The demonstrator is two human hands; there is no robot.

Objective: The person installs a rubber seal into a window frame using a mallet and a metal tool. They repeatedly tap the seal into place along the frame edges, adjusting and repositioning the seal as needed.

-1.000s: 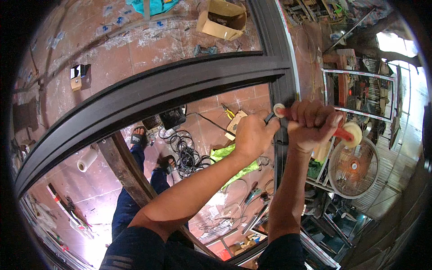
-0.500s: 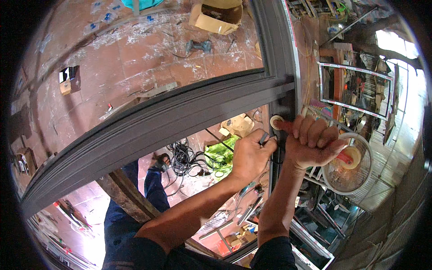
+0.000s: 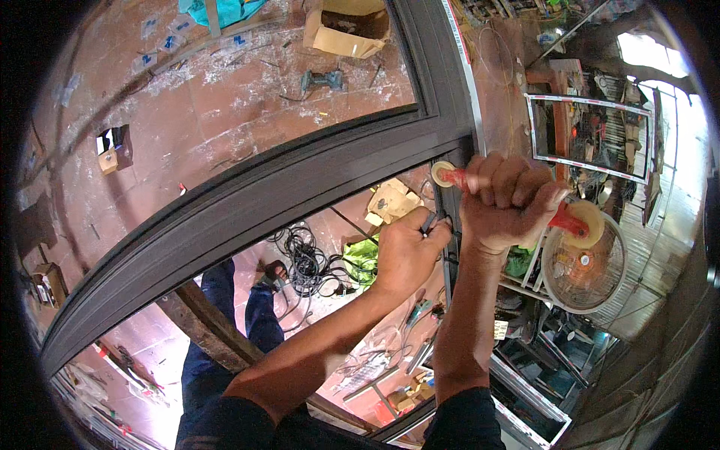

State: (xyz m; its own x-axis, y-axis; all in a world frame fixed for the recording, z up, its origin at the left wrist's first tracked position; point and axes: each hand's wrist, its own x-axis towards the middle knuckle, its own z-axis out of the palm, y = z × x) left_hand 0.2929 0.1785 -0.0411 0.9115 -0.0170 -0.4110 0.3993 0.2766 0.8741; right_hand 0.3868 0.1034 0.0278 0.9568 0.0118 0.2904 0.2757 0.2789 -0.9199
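Note:
My right hand (image 3: pixel 504 201) is closed around a spline roller with a red handle (image 3: pixel 568 219). A cream wheel shows at each end, one of them close to the inner edge of a dark grey metal frame (image 3: pixel 300 176). Beside that same edge, my left hand (image 3: pixel 407 255) pinches a short dark strip (image 3: pixel 428 223) between thumb and forefinger. Whether the strip is rubber cannot be made out. The frame spans the view in front of me, with a crossbar and a side bar meeting above my hands.
A wooden support (image 3: pixel 217 322) lies beneath the frame. On the tiled floor are coiled black cables (image 3: pixel 304 259), a cardboard box (image 3: pixel 349 34), a cordless power tool (image 3: pixel 322 80) and a bright green bag (image 3: pixel 361 261). A round fan (image 3: pixel 585 262) stands at the right.
My right hand has moved up, away from me, with the spline roller in it. My left hand keeps its pinch near the same place on the frame. The whole view has shifted slightly.

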